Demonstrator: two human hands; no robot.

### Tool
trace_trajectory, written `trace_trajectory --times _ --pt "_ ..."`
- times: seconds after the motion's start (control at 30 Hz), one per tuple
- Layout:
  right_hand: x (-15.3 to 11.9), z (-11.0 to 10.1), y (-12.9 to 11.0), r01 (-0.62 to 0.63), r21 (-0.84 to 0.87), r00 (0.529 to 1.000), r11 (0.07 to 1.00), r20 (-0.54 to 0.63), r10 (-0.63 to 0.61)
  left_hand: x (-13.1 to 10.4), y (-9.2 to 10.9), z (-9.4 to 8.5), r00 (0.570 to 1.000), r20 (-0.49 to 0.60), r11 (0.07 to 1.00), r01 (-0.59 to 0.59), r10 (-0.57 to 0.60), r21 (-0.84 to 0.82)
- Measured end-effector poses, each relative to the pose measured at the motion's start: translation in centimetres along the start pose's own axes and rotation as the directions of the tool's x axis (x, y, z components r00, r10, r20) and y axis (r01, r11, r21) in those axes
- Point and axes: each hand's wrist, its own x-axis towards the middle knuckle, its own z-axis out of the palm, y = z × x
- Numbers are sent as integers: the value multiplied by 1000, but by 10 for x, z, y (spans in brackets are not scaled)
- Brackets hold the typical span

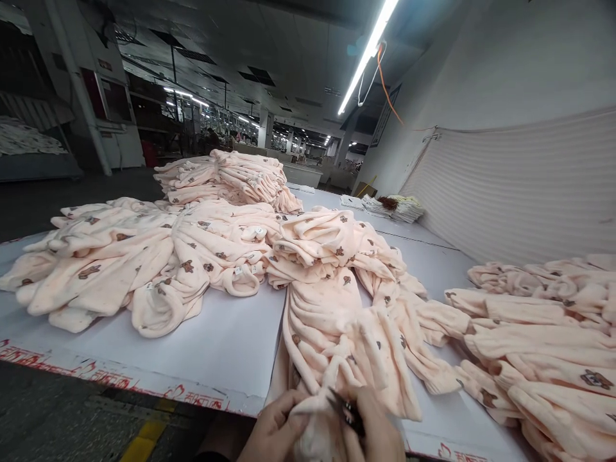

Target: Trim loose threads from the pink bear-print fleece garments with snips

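Observation:
A pale pink fleece garment (327, 321) with small brown bear prints hangs over the near edge of the table. My left hand (276, 427) pinches a fold of it at the bottom of the view. Beside it, my right hand (378, 427) is closed around small dark thread snips (345, 410), whose blades point up and left over the cloth. The lower part of the garment and some of my fingers are hidden by the frame's edge. More of the same garments lie heaped (192, 250) just beyond my hands.
The white table (226, 340) has red print along its edge. A stacked pile of pink garments (226, 176) stands at the back, another heap (543, 346) lies right. Folded cloths (394, 208) rest near a striped hanging sheet (520, 186). A tube light (368, 54) hangs overhead.

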Motion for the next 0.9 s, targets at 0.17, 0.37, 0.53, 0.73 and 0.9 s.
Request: trace_trajectory --times 0.17,0.37,0.53,0.73,0.9 --pt "22 -5 5 -28 8 999 1000 -24 28 8 25 10 969 146 920 234 -197 -313" --pt "13 -15 -2 82 82 994 993 72 -88 7 35 18 961 203 904 248 -185 -348" --pt "15 -19 -5 164 -16 983 986 91 -162 7 43 23 977 148 955 184 -152 -233" --pt "16 -25 -8 164 -21 980 986 113 -161 5 41 20 973 130 964 212 -193 -159" --pt "22 -35 -10 24 93 978 995 206 -43 6 46 16 967 196 980 184 -166 -80"
